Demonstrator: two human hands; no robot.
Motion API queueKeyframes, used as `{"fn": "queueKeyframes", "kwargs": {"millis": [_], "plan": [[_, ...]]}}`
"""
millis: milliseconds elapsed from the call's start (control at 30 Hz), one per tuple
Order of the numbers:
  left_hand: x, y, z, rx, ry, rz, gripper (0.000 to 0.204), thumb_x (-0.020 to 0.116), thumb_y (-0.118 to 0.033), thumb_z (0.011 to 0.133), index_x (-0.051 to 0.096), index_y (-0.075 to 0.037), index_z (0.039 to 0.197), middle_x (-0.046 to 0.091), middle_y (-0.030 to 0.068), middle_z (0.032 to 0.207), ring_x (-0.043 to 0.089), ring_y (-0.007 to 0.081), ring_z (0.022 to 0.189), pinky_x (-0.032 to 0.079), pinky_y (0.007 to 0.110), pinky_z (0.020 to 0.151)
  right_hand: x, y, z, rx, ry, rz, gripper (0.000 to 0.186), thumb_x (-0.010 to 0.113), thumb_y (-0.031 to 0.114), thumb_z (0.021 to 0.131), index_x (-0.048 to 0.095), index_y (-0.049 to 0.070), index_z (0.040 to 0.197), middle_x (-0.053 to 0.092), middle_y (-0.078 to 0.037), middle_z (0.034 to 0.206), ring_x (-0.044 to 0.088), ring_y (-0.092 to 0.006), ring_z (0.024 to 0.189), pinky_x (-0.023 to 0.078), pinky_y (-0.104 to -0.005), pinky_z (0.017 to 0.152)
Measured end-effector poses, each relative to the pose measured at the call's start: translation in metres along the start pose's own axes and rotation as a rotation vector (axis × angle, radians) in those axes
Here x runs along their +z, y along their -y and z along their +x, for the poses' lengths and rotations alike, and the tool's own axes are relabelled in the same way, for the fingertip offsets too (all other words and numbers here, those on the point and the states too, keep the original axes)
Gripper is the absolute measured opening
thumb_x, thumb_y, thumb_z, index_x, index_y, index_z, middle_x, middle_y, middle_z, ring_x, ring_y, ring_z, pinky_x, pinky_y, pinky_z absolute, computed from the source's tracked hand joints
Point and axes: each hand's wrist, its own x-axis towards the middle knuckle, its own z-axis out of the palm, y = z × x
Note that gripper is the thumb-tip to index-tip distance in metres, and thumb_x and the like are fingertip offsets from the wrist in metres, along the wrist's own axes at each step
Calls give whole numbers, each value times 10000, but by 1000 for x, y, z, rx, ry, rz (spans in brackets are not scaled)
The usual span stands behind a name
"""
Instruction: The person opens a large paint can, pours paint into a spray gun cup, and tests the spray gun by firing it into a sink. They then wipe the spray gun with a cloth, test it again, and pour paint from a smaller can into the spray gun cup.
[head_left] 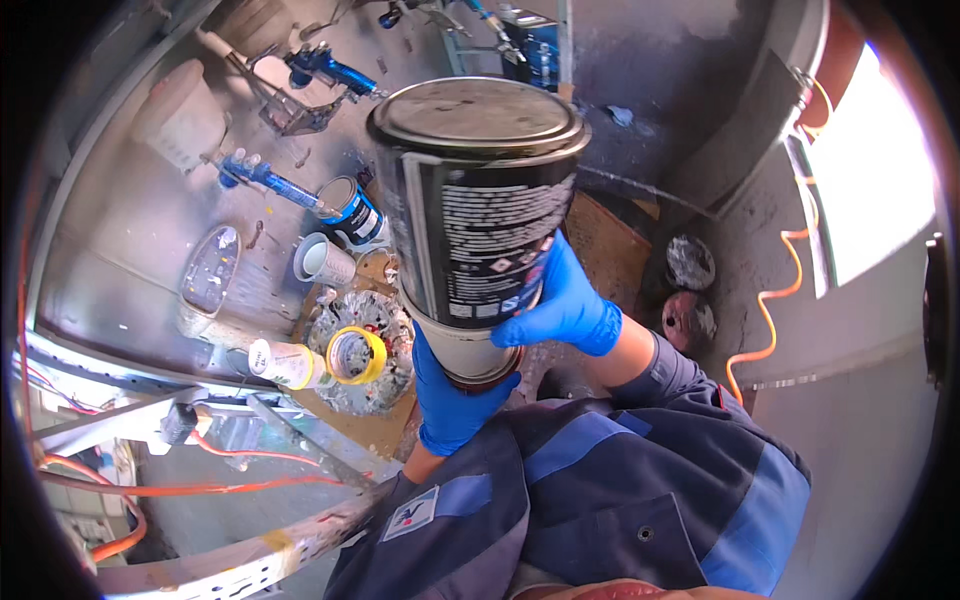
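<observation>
A large black paint can [480,210] with its round metal lid on stands upright in front of me, lifted close to the camera. Its dark label carries pale print. Below the label is a pale, narrower section [460,345] with a dark bottom edge; I cannot tell if it belongs to the can or is a separate cup under it. My blue-gloved right hand [570,310] is wrapped round the can's lower right side, thumb in front, fingers partly hidden behind. My left hand [455,400], gloved too, is closed round the base from below.
Spray guns with blue handles [265,180] hang at the left. Below stand a blue paint can [352,212], a white cup [325,260], a yellow tape roll [357,355] and a paint-crusted round surface [385,395]. An orange coiled hose [770,310] hangs at the right.
</observation>
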Motion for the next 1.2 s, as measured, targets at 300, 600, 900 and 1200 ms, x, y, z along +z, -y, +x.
{"fn": "queueKeyframes", "kwargs": {"millis": [300,600,900,1200], "plan": [[84,1,156,324,-71,281,1209,900,-337,564,204,75,1462,451,275,1342,477,417,1232,393,460,1029,-168,54,105,-113,-73,-203,973,867,215,650,323,-17,1423,508,-144,1352,497,-278,1239,384,-419,1071],[172,17,400,477,-55,483,1111,905,-414,566,320,-22,1426,588,238,1240,589,373,1147,468,444,980,-341,109,267,-287,128,-353,525,723,41,786,524,13,1271,641,-97,1146,631,-202,1015,498,-338,919],[92,28,502,448,-333,884,1370,911,-532,464,194,123,1431,647,272,1067,654,424,942,537,449,835,-306,41,400,-469,254,-436,610,813,60,747,491,42,1265,637,-127,1184,630,-217,1061,515,-349,933],[-3,90,547,195,-280,849,1301,922,-395,507,134,-51,1483,590,237,1258,589,382,1151,496,424,962,-255,-50,469,-515,295,-523,924,936,335,589,418,4,1278,590,-170,1237,612,-252,1113,533,-382,942]]}}
